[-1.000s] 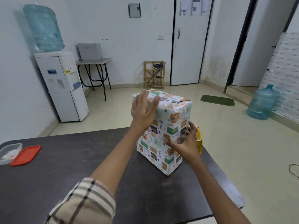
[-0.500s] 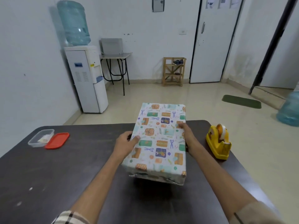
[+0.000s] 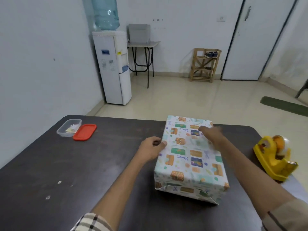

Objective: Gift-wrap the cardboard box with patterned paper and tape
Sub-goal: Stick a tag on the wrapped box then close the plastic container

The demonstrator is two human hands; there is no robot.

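Left grip (image 3: 154, 147) holds the wrapped box (image 3: 188, 157) by its left edge on the bench (image 3: 83, 164); right grip (image 3: 210, 135) atop it, too blurred to tell

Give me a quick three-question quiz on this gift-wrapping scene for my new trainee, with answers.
1. True or false: the yellow tape dispenser stands on the table to the right of the wrapped box.
2. The red lid lies: A) on the clear container; B) beside it; C) on the box.
3. Which hand is motion-blurred above the box?
Key: 1 true; 2 B; 3 the right hand.
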